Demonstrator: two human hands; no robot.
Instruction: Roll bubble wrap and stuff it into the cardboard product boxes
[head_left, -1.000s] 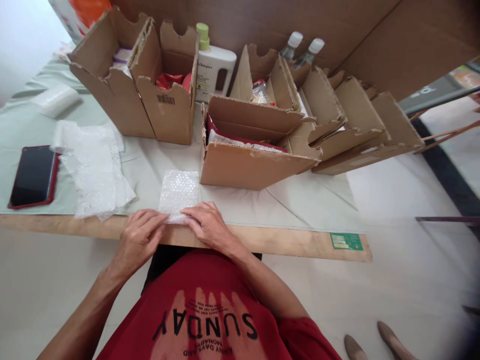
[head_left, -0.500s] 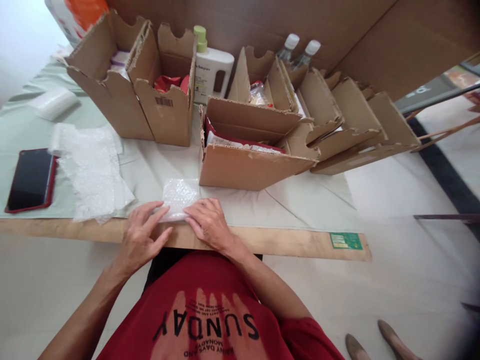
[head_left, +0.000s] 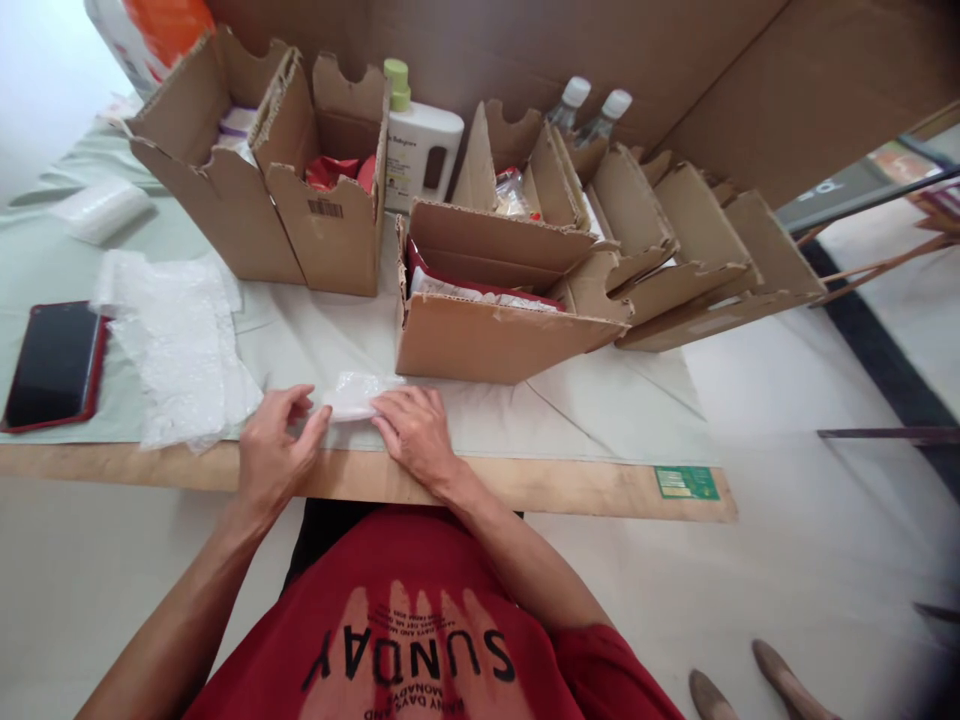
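Note:
A small piece of clear bubble wrap (head_left: 356, 397) lies near the table's front edge, between my two hands, and its near edge looks folded over. At its right end my right hand (head_left: 416, 428) grips it, fingers on top and thumb along the near edge. My left hand (head_left: 279, 448) is at the left end, fingers bent and the thumb held apart, its tip close to the wrap's edge. Whether that thumb touches the wrap I cannot tell. Left of this hand lies a larger crumpled bubble wrap sheet (head_left: 180, 345).
A phone in a red case (head_left: 56, 365) and a bubble wrap roll (head_left: 103, 210) are at the left. Cardboard boxes stand at the back, one box (head_left: 487, 345) just beyond my right hand. Behind are a white bottle (head_left: 421, 155) and a green sticker (head_left: 686, 483) marks the front board.
The small bubble wrap's near edge has moved away from me, and less of its top shows. My left hand has drawn slightly left, its fingers more bent. The view has shifted a little.

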